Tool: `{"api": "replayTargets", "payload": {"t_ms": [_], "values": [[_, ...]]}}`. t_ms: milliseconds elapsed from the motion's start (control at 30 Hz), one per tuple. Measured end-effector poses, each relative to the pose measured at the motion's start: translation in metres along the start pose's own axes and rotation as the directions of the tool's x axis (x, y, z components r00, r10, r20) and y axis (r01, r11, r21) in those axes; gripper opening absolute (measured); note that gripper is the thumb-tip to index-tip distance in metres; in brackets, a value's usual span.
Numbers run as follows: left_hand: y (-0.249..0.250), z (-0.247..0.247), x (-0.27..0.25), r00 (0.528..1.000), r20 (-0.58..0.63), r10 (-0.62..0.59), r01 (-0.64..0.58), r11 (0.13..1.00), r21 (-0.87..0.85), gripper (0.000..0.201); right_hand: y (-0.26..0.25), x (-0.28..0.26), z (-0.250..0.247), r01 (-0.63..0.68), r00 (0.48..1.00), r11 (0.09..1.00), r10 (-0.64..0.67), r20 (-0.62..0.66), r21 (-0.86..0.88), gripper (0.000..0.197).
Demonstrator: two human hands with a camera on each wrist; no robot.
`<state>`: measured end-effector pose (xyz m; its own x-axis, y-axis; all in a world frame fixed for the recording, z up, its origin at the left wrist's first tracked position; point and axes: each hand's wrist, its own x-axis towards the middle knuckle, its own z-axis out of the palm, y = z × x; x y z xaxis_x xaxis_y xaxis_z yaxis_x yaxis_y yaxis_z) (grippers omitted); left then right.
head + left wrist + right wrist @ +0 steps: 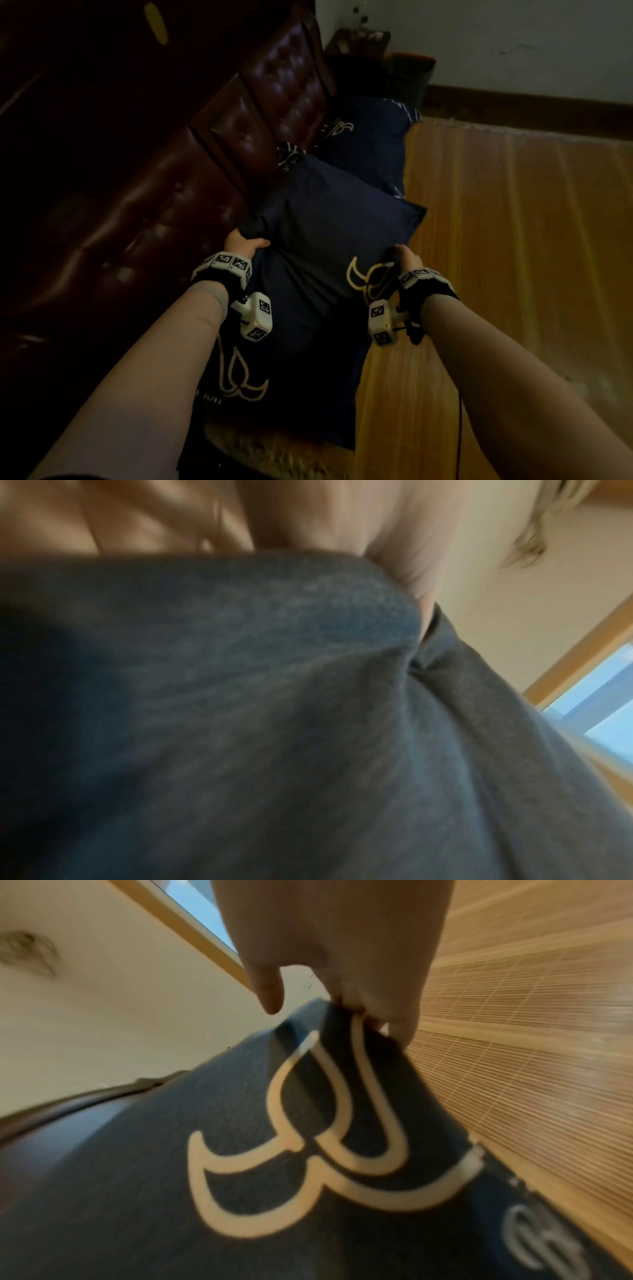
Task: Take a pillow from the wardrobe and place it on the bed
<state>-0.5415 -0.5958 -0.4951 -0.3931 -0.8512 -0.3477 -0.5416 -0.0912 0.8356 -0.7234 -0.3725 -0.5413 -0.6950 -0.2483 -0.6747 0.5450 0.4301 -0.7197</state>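
Observation:
Both of my hands hold a dark navy pillow (325, 222) with a cream lotus logo, over the head end of the bed. My left hand (245, 245) grips its left corner, close to the headboard. In the left wrist view the pillow's fabric (274, 696) bunches under my curled left hand (308, 520). My right hand (406, 258) pinches the right edge beside the logo. The right wrist view shows my right hand (359, 999) holding a fold of the pillow (171, 1150). The bed is covered by a bamboo mat (513, 257).
A tufted dark red headboard (205, 154) runs along the left. A second navy pillow (370, 137) lies further up the bed. More navy fabric with a lotus logo (239, 380) lies under my forearms. A nightstand (359, 41) and a dark bin (407, 75) stand beyond the bed.

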Motion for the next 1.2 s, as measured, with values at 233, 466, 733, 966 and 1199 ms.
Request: {"api": "replayTargets", "payload": {"t_ms": [233,466,733,966,1199], "values": [[-0.076,0.008,0.068,0.979,0.081,-0.188,0.171,0.970,0.175,0.084,0.047,0.053,0.030,-0.184,0.980,0.958,0.162,-0.111,-0.219,0.056],[-0.165,0.020,0.098,0.904,0.220,-0.367,0.237,0.858,0.456,0.085,0.109,0.088,0.072,-0.303,0.951,0.951,0.298,-0.080,-0.056,0.078],[-0.213,0.013,0.118,0.847,0.297,-0.441,0.263,0.833,0.487,0.095,0.133,0.108,0.125,-0.248,0.968,0.922,0.242,-0.058,-0.297,0.113],[-0.224,0.003,0.118,0.754,0.342,-0.561,0.141,0.646,0.750,0.077,0.150,0.109,0.133,-0.228,0.959,0.794,0.283,0.011,-0.563,0.113],[-0.191,-0.003,0.104,0.871,0.269,-0.411,0.067,0.642,0.764,0.075,0.124,0.097,0.121,-0.236,0.971,0.834,0.228,-0.078,-0.498,0.100]]}}
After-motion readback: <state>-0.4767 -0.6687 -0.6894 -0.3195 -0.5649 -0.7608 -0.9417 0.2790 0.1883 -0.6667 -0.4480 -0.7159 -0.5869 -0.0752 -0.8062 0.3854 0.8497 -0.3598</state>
